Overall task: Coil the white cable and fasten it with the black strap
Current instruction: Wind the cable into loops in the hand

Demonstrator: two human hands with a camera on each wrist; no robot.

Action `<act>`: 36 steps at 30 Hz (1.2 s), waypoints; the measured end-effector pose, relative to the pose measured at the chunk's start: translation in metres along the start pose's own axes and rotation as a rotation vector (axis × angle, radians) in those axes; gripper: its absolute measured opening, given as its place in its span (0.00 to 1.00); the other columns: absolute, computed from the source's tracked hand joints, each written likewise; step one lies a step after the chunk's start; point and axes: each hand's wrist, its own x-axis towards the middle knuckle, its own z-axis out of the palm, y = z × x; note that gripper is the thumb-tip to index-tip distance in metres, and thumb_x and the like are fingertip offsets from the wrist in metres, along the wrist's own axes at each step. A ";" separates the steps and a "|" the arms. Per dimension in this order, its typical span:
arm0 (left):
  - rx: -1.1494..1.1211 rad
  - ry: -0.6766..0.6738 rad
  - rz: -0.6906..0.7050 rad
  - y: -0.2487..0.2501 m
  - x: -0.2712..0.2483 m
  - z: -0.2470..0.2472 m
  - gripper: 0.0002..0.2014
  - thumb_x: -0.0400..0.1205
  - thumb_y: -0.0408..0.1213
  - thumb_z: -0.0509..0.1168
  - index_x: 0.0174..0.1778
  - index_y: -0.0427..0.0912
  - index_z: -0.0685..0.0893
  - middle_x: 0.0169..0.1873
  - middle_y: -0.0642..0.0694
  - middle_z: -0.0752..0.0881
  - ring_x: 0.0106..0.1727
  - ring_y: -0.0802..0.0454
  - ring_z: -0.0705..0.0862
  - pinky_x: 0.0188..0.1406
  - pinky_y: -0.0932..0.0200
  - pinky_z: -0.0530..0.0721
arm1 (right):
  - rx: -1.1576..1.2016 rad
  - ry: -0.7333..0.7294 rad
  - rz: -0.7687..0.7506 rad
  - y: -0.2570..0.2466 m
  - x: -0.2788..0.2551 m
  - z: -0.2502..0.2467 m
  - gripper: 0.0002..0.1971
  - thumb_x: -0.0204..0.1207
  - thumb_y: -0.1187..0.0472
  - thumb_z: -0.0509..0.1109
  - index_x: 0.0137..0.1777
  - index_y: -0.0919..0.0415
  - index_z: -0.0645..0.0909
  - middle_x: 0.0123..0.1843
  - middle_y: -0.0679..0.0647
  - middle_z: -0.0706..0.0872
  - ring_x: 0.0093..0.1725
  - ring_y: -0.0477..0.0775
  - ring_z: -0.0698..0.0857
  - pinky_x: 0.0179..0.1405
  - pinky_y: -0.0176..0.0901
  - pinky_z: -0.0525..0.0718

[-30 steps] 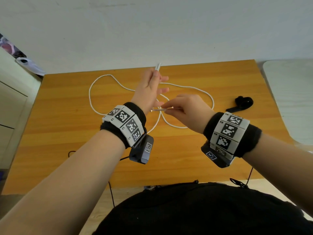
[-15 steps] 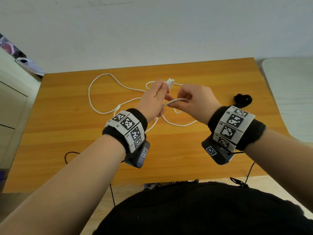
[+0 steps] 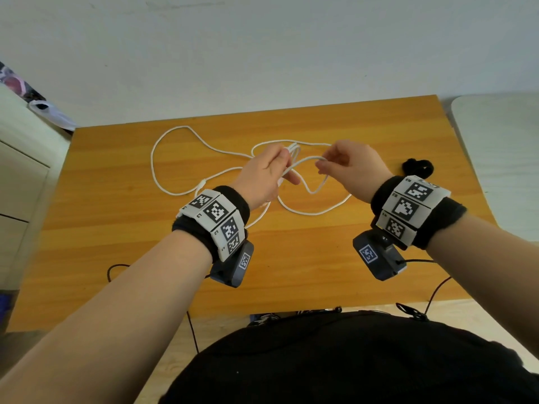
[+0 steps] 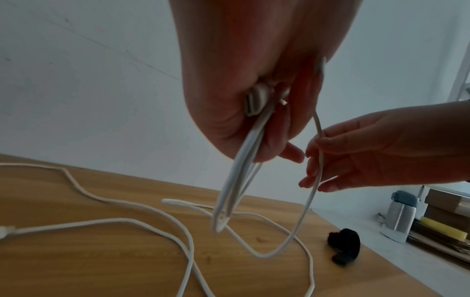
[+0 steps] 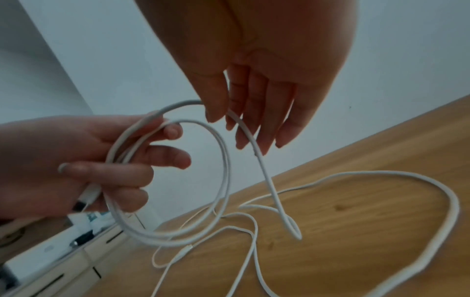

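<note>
Above the wooden table [image 3: 116, 228], my left hand [image 3: 267, 176] grips a small coil of the white cable [image 3: 294, 154], about two loops, with the plug end [image 4: 255, 102] held in the palm. My right hand [image 3: 347, 167] pinches the following stretch of cable [image 5: 244, 128] between thumb and fingers, a little to the right of the coil. The remaining cable [image 3: 163, 147] lies in loose loops on the table. The black strap [image 3: 415, 167] rests curled on the table beyond my right wrist, also seen as the strap [image 4: 344, 246] in the left wrist view.
A white cabinet with drawers [image 3: 17, 182] stands left of the table. A pale surface [image 3: 501, 158] adjoins its right edge, with boxes and a small white container [image 4: 399, 217] on it. Thin dark cords [image 3: 116, 269] lie near the table's front edge.
My hands have risen and moved apart. The left hand now holds loops where before it held a single end, and the right hand has slid along the cable to the right.
</note>
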 end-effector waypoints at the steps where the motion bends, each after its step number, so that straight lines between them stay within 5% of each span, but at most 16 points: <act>1: -0.009 -0.007 -0.011 0.000 0.000 0.001 0.13 0.89 0.44 0.46 0.42 0.47 0.70 0.41 0.45 0.88 0.15 0.53 0.73 0.19 0.63 0.70 | 0.049 0.020 -0.003 -0.002 0.001 -0.002 0.08 0.77 0.54 0.69 0.49 0.59 0.80 0.45 0.55 0.90 0.48 0.54 0.87 0.51 0.50 0.84; 6: -0.101 -0.042 -0.072 0.007 -0.004 0.005 0.12 0.89 0.46 0.46 0.50 0.45 0.71 0.43 0.46 0.86 0.21 0.52 0.86 0.31 0.56 0.85 | 0.112 0.055 -0.016 -0.004 0.006 -0.004 0.09 0.76 0.54 0.69 0.45 0.60 0.79 0.36 0.52 0.88 0.34 0.44 0.86 0.32 0.27 0.78; 11: -0.153 -0.049 -0.067 0.006 -0.003 0.006 0.14 0.89 0.46 0.47 0.45 0.43 0.72 0.46 0.37 0.88 0.14 0.56 0.67 0.40 0.42 0.88 | 0.104 0.099 -0.002 0.000 0.011 -0.005 0.09 0.75 0.52 0.71 0.40 0.57 0.79 0.35 0.51 0.84 0.37 0.53 0.86 0.41 0.45 0.84; 17: -0.046 -0.060 -0.034 0.008 -0.004 0.006 0.09 0.87 0.44 0.54 0.44 0.48 0.74 0.46 0.37 0.89 0.14 0.60 0.66 0.19 0.65 0.73 | 0.062 0.092 0.001 0.001 0.015 -0.007 0.10 0.73 0.51 0.72 0.43 0.58 0.81 0.34 0.49 0.80 0.35 0.52 0.81 0.31 0.36 0.78; 24: -0.222 -0.064 -0.122 0.012 -0.004 -0.002 0.10 0.87 0.42 0.54 0.46 0.43 0.76 0.42 0.43 0.89 0.15 0.58 0.63 0.25 0.59 0.77 | 0.117 0.056 0.003 -0.001 0.019 -0.009 0.12 0.77 0.53 0.69 0.48 0.62 0.85 0.44 0.56 0.89 0.47 0.59 0.87 0.44 0.46 0.83; 28: -0.479 -0.010 -0.194 0.017 -0.005 -0.011 0.11 0.87 0.44 0.54 0.45 0.44 0.75 0.39 0.45 0.88 0.20 0.58 0.70 0.30 0.59 0.81 | 0.051 -0.017 0.063 0.009 0.022 -0.006 0.08 0.79 0.57 0.65 0.43 0.58 0.83 0.50 0.59 0.90 0.39 0.52 0.82 0.37 0.43 0.79; 32: -0.698 0.039 -0.226 0.020 -0.003 -0.023 0.11 0.87 0.44 0.55 0.43 0.44 0.77 0.37 0.46 0.88 0.23 0.57 0.75 0.33 0.57 0.83 | 0.007 -0.104 0.147 0.018 0.021 -0.002 0.09 0.78 0.55 0.66 0.36 0.51 0.80 0.54 0.64 0.89 0.53 0.66 0.85 0.59 0.62 0.82; 36: -0.859 0.074 -0.264 0.018 -0.003 -0.033 0.12 0.86 0.45 0.57 0.40 0.44 0.78 0.38 0.45 0.90 0.24 0.55 0.79 0.38 0.53 0.86 | -0.009 -0.150 0.167 0.024 0.022 0.009 0.08 0.79 0.59 0.65 0.47 0.62 0.81 0.57 0.60 0.88 0.56 0.62 0.84 0.60 0.59 0.82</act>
